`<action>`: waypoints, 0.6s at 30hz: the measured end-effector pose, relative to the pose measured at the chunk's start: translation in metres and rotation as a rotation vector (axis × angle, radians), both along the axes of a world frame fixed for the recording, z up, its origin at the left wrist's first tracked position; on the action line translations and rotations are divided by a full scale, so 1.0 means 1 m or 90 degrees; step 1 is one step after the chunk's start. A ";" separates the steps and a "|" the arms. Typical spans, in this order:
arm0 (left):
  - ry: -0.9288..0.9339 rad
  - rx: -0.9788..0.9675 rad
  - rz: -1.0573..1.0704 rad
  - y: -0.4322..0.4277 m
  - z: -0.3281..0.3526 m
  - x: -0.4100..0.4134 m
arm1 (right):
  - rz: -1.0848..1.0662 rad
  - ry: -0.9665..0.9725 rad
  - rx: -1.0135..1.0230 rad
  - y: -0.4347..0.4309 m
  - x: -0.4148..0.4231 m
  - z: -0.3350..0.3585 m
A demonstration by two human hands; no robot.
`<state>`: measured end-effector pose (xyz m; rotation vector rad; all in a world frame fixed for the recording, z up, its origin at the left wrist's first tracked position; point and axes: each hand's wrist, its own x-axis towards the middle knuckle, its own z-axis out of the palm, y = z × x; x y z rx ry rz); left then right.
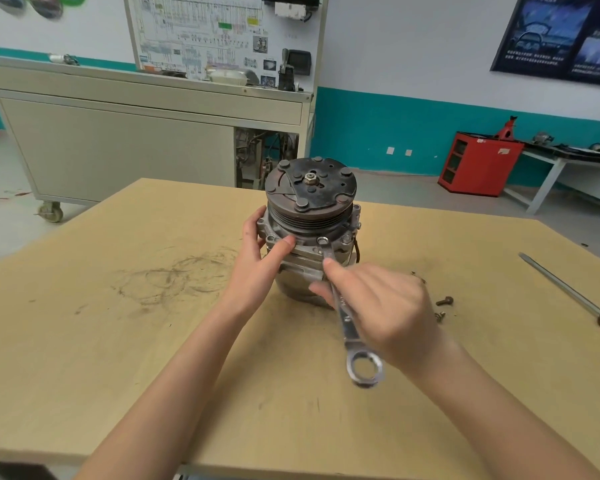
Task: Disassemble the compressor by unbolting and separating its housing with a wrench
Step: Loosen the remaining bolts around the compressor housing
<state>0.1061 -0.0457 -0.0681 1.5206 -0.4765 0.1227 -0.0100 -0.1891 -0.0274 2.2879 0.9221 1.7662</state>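
Head view gives me the compressor [310, 220] standing upright on the desk [118, 341], pulley face up, in the middle and closer to the far edge than the near one. My left hand [260, 261] grips the housing flange on its left side, fingers curled behind it and thumb pressed on the front. My right hand [378, 306] is closed round the shank of the wrench [352, 327], forefinger laid along it. The wrench's upper ring sits over a flange bolt [323, 240]; its free ring hangs out towards me above the desk.

Left of the compressor the desk is bare wood with dark scuff marks, open all the way to the edge. To the right there is less room: loose bolts [444, 301] lie just beside my right hand, and a screwdriver [568, 292] lies near the right edge, its orange handle cut off by the frame.

My right hand covers much of the lower housing, and I cannot see the compressor's far side. The ring hides the bolt's head, so I cannot tell how far out it is.
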 end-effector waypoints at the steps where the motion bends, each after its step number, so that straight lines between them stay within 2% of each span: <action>1: 0.000 0.000 -0.001 0.000 0.000 0.000 | -0.013 -0.012 -0.007 0.001 0.000 -0.002; 7: 0.000 0.004 0.003 0.000 0.000 0.000 | -0.020 -0.037 0.009 0.005 0.004 -0.016; 9: 0.004 0.000 0.001 0.000 0.001 -0.001 | 0.031 0.000 0.092 0.001 0.005 -0.020; 11: 0.010 0.000 -0.002 0.001 0.002 -0.002 | 0.205 0.176 0.366 -0.011 0.006 -0.018; 13: 0.010 0.009 -0.003 0.001 0.003 -0.002 | 0.435 0.468 0.669 -0.029 0.012 -0.006; 14: 0.011 0.012 0.000 0.001 0.003 -0.002 | 0.513 0.595 0.748 -0.040 0.020 0.002; 16: 0.019 0.010 0.001 0.000 0.004 -0.002 | 0.561 0.768 0.777 -0.060 0.039 0.018; 18: 0.021 0.013 0.001 0.000 0.004 -0.003 | 0.558 0.880 0.754 -0.069 0.059 0.033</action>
